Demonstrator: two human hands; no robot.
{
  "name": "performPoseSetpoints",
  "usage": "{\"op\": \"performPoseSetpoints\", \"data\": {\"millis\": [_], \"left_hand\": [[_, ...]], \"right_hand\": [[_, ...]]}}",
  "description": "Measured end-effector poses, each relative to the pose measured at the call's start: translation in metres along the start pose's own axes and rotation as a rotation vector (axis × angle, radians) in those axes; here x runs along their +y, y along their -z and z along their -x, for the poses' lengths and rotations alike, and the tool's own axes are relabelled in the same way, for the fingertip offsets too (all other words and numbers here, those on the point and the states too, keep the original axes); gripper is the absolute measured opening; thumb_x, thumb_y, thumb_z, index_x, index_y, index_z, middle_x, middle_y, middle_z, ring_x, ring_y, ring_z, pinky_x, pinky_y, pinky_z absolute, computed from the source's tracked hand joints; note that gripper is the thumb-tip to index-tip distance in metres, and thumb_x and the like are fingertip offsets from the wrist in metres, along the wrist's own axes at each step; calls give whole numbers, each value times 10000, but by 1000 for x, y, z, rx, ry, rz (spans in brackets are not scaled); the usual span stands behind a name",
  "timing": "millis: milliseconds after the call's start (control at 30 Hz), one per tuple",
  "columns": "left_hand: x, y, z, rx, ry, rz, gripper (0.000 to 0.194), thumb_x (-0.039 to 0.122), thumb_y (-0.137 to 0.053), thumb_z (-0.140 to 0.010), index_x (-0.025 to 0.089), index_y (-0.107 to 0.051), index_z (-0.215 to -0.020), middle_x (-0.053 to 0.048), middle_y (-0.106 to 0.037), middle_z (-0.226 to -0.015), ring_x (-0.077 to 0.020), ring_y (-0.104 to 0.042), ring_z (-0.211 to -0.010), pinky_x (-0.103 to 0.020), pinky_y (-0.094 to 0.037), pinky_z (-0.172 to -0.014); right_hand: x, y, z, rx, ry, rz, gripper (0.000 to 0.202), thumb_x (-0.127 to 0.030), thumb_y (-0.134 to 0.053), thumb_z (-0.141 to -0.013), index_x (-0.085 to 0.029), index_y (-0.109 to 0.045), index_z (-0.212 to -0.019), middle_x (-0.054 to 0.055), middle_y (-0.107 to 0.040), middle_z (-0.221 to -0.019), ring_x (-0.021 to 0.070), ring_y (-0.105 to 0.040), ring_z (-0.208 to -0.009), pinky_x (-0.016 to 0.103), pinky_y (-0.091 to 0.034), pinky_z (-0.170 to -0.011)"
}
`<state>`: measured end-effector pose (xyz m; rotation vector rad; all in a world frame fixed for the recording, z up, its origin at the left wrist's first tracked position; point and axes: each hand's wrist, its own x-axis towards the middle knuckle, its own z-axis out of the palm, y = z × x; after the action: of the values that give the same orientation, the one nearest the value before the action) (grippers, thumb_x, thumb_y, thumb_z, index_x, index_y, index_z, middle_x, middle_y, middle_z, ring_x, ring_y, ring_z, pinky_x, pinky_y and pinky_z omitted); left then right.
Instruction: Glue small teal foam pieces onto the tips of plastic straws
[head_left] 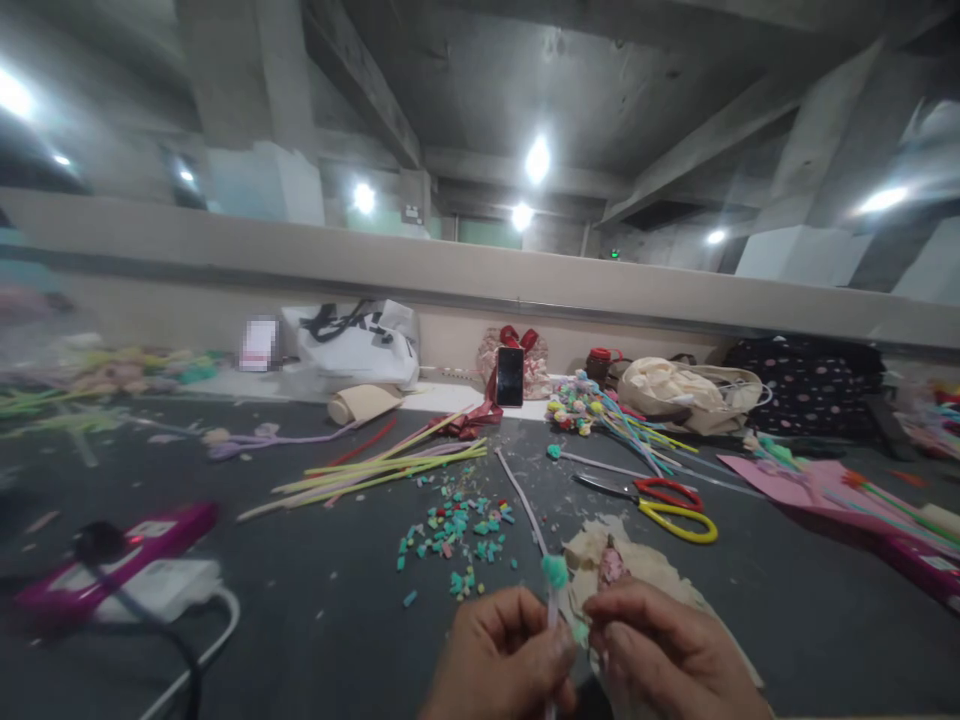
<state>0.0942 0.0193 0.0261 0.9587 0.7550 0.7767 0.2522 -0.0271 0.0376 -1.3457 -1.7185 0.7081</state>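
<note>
In the lower middle of the head view, my left hand (504,655) is closed, pinching a lilac fuzzy stem between thumb and forefinger. A small teal tuft (555,571) sits on that stem just above the fingers. Close beside it, my right hand (660,650) has its fingertips pressed together; what lies between them is hidden. Just beyond the right fingers, a pink, patterned piece with a narrow brown tip (612,568) rests over crumpled beige paper (675,585). Another lilac stem length (520,490) reaches away across the dark table, seeming to meet the tuft.
Teal clippings (465,525) lie left of centre, below yellow stems (390,468). Scissors (652,500) with red and yellow handles lie right. A phone (510,377) stands at the back, near a bundle of colourful stems (581,405). A magenta power strip (165,530) with cables lies left.
</note>
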Motion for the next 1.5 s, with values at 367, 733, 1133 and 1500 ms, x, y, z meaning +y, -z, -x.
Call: {"op": "performPoseSetpoints", "data": {"millis": [367,733,1133,1500], "left_hand": [[12,0,9,28,36,-145,370,475,-670,-454,171,-461,-483,50,-497,-339,-31,-343,-312,-161,-178,-351],[19,7,11,119,-71,-667,213,322,-525,-589,155,-533,-458,60,-425,-356,-80,-372,-405,-193,-233,-422],[28,-3,17,104,-137,-1152,311,299,-414,-684,153,-667,-579,32,-529,-469,-90,-435,-482,-194,-256,-469],[25,5,19,44,-155,-1204,318,285,-403,-697,153,-665,-576,40,-498,-460,-80,-405,-471,-193,-211,-445]], "right_hand": [[1,-12,-10,-12,116,-27,59,-226,-531,-726,-201,-584,-729,-1,-577,-648,122,-544,-578,199,-434,-545],[-8,12,-8,9,143,70,153,-253,-464,-782,-192,-532,-659,-7,-525,-616,124,-505,-579,211,-410,-558],[-12,14,-17,-37,261,101,104,-93,-529,-720,-173,-542,-654,-1,-538,-641,135,-520,-661,261,-398,-658],[-14,21,-16,-195,317,191,83,-153,-497,-775,-192,-558,-734,22,-495,-839,141,-501,-810,254,-391,-710]]}}
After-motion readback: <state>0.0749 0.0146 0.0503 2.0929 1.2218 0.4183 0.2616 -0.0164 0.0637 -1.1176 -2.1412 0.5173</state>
